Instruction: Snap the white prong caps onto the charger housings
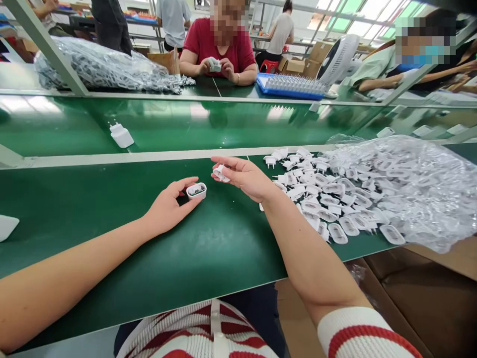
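Note:
My left hand (169, 206) grips a white charger housing (197, 191) between thumb and fingers; its open end faces up and parts of a circuit board show inside. To the right and slightly higher, my right hand (242, 175) pinches a small white plug cover (221, 173). The cover and the housing are apart. Right of my right hand, many loose white plug covers (316, 191) lie in a heap, some with pins showing.
A clear plastic bag (421, 184) holds more covers at the right. One white charger (121, 135) lies on the green belt (167, 124) beyond the pale rail. Across it, a person in red (219, 49) handles a part near a blue tray (294, 87). A white piece (7, 227) sits far left.

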Tool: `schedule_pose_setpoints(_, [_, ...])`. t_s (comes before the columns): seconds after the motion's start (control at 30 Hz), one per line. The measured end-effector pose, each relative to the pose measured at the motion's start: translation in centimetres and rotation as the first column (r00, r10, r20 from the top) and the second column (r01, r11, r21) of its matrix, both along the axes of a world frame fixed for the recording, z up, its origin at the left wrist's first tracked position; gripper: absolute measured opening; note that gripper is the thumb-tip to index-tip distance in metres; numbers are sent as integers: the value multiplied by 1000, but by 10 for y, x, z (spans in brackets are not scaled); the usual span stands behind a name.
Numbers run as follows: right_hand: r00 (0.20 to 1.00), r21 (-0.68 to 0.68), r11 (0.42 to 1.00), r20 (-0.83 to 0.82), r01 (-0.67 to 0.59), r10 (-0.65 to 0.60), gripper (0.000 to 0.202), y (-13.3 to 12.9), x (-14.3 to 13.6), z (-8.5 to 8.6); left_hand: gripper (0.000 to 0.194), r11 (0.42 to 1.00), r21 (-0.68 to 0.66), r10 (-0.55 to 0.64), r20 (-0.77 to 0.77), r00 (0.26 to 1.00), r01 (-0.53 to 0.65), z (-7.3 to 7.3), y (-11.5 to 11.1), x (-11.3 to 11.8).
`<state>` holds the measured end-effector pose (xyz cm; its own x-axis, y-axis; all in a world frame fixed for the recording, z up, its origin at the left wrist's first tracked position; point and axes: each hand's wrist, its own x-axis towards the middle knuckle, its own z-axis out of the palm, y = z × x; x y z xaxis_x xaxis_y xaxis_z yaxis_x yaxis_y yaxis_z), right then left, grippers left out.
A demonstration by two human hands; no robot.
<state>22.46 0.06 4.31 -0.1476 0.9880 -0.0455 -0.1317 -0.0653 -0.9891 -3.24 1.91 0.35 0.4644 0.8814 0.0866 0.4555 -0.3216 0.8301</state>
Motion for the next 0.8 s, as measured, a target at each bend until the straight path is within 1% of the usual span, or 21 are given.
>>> schedule_pose_setpoints(0.07, [998,12,1000,50,24,-24,64,-2,-3,1,69,1000,9,-22,18,1000,22,0,-2,-2])
schedule_pose_setpoints(0.1, [996,7,999,78,39,-40,63,-3,-5,0,63,999,19,-33,13,999,33,1,-1,-1])
schedule_pose_setpoints(0.2, [989,-19,998,134,59,-56,50,-4,-11,-1,44,995,54,-85,-22,996,86,2,4,1])
schedule_pose_setpoints(0.27, [986,5,997,146,78,-78,48,-5,-15,-3,41,989,84,-118,-18,993,119,2,6,1])
schedule_pose_setpoints(0.33, [978,87,990,165,111,-125,47,-6,-19,-2,39,987,98,-125,-9,992,125,1,7,0])
schedule_pose_setpoints(0.43, [950,255,957,240,139,-202,39,-10,-24,1,37,988,99,-116,5,993,115,-1,6,0])
schedule_pose_setpoints(0.5, [935,298,946,284,127,-215,35,-13,-27,4,36,988,100,-119,19,993,116,-2,6,0])
schedule_pose_setpoints(0.6, [949,273,959,275,78,-155,40,-14,-30,5,36,986,103,-132,29,991,129,-3,7,1])
schedule_pose_setpoints(0.67, [953,288,957,277,41,-124,43,-13,-31,2,36,986,108,-135,28,990,131,-3,7,1])
schedule_pose_setpoints(0.73, [930,348,937,338,22,-147,41,-13,-32,-2,36,984,114,-140,29,990,136,-3,7,1])
schedule_pose_setpoints(0.8, [871,431,902,438,12,-221,38,-14,-32,-6,36,983,110,-149,28,988,145,-3,7,1])
